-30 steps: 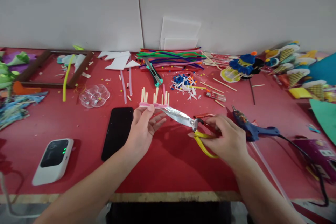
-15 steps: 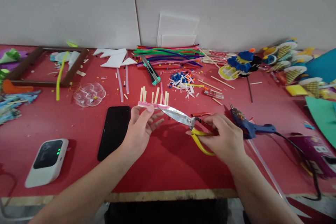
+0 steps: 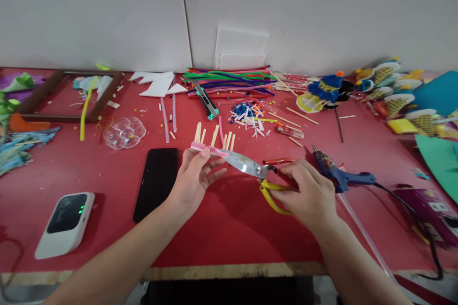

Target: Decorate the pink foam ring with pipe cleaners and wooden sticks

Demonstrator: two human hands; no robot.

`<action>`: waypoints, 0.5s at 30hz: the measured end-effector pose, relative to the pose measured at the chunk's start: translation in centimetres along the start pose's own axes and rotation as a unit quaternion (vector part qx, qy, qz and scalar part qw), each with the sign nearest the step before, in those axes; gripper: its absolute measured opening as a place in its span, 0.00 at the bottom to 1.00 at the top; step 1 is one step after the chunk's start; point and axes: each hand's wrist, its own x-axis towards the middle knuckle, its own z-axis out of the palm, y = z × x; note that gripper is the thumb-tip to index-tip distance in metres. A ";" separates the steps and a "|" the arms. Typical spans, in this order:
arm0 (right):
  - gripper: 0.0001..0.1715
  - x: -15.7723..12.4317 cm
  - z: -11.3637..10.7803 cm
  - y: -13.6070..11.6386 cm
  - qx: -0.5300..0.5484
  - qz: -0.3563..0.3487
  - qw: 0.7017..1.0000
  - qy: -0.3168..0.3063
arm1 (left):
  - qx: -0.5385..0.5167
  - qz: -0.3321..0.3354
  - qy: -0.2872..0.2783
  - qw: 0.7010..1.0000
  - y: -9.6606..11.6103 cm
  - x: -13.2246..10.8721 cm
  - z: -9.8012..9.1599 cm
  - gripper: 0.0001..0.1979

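Note:
My left hand [image 3: 195, 178] pinches a pink strip [image 3: 209, 148] that has several short wooden sticks standing up from it, held just above the red table [image 3: 229, 228]. My right hand [image 3: 307, 193] grips the yellow and red handles of a pair of scissors [image 3: 257, 171]. The scissor blades point left and their tips meet the right end of the pink strip.
A black phone [image 3: 156, 182] lies left of my left hand, a white device [image 3: 65, 224] near the front left edge. A blue glue gun [image 3: 339, 176] with its cord lies right of my right hand. Pipe cleaners [image 3: 229, 78], a utility knife [image 3: 206, 100], straw scraps and paper crafts crowd the back.
The scissor blades have closed further onto the right end of the pink strip. The strip has tilted slightly. Both hands stay almost where they were.

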 end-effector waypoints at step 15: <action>0.21 -0.2 0.2 -0.7 0.001 0.016 0.999 -0.028 | 0.015 0.007 0.030 0.999 0.2 0.1 0.4 0.16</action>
